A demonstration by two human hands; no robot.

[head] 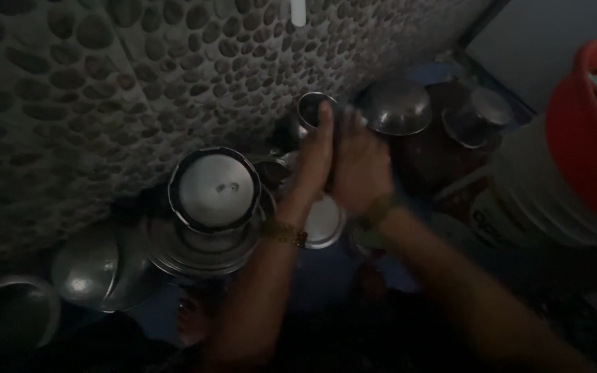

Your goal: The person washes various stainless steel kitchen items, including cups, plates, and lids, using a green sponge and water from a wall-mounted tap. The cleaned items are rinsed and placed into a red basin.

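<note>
My left hand (312,155) and my right hand (361,169) are pressed close together in the middle of the dim view. The left fingers lie flat along a small steel tumbler (310,105), whose rim shows just above the fingertips. The right hand is blurred against the other side, and what it holds is hidden. Both wrists wear bangles. Below the hands lies a small round steel plate (326,224).
A lidded steel pot (214,190) stands on stacked steel plates (202,259) to the left. More steel bowls (399,107), (84,269) sit around, below a pebble wall (70,103). At the right is a white bucket (540,186) with an orange top. A bare foot (191,318) shows lower left.
</note>
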